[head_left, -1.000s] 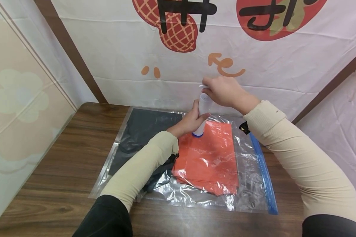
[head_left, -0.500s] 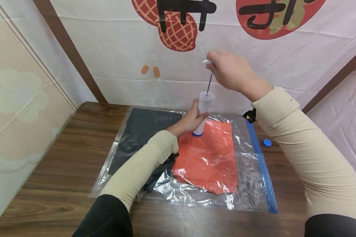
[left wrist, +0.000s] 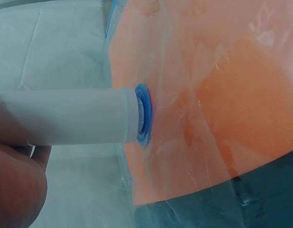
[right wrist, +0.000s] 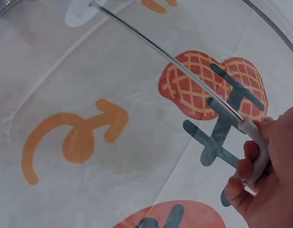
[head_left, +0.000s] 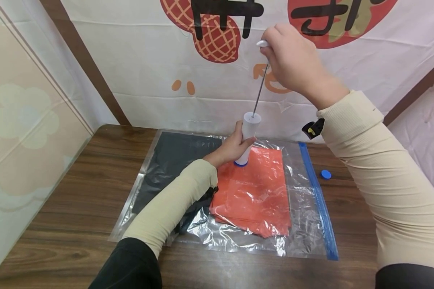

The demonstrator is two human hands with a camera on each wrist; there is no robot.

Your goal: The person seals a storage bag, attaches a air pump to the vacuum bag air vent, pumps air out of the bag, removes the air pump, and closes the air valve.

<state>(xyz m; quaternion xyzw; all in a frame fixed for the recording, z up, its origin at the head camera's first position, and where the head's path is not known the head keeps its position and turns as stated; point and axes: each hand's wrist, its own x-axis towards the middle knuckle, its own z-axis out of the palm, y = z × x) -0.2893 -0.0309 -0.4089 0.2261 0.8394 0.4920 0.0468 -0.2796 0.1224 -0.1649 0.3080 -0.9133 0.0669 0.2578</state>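
Note:
My left hand (head_left: pixel 235 145) grips the white barrel of a hand pump (head_left: pixel 250 125), which stands on the blue valve (left wrist: pixel 144 115) of a clear vacuum storage bag (head_left: pixel 305 216). Fingers of my right hand (head_left: pixel 293 60) curl round the pump's white handle (right wrist: pixel 256 149), high above the barrel. Between handle and barrel a long stretch of thin metal rod (head_left: pixel 261 88) shows. Inside the bag lie folded orange cloth (head_left: pixel 256 192) and dark cloth (head_left: pixel 181 156). The bag's plastic clings in wrinkles over both.
A small round blue cap (head_left: pixel 326 174) lies on the wooden table (head_left: pixel 76 208) right of the bag's blue zip edge (head_left: pixel 320 208). Behind the table hangs a printed white cloth backdrop (head_left: pixel 141 60), close to the bag's far edge.
My right hand has risen steadily, drawing the handle and rod up out of the barrel. The left hand and bag stay in place. The blue cap, hidden at first by the right arm, now shows.

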